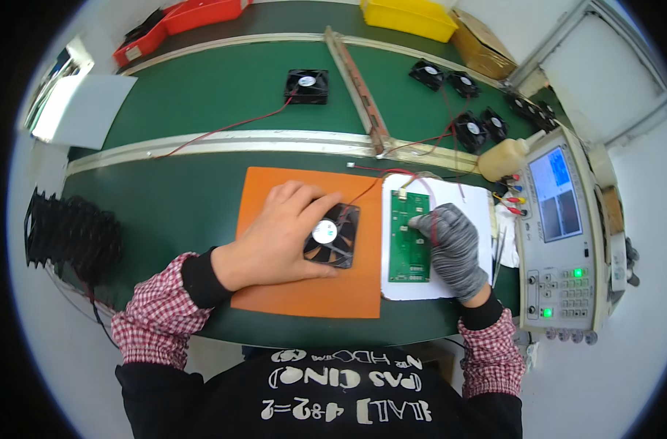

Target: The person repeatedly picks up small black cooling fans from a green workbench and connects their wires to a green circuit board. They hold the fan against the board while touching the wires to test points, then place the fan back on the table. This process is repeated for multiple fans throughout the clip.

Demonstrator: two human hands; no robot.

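Observation:
A black square cooling fan (342, 254) with a round white label lies on the orange mat (297, 301). My bare left hand (278, 234) grips it by its left side, fingers at the far edge and thumb at the near edge. My right hand (454, 249), in a grey striped glove with a bare fingertip showing, is curled over the green circuit board (409, 256). That fingertip touches the board's middle; whatever the fingers hold is hidden. Red wires run from the fan past the board's far end, where a white connector (402, 194) sits. Under the board is a white pad (421, 291).
Left stands a stack of black fans (73, 234). Another fan (306, 86) with a red wire lies beyond the metal rail (223, 145). More fans (471, 132) sit far right, near a bottle (503, 157). A test instrument with a screen (556, 194) borders the right side; tweezers (500, 252) lie beside it.

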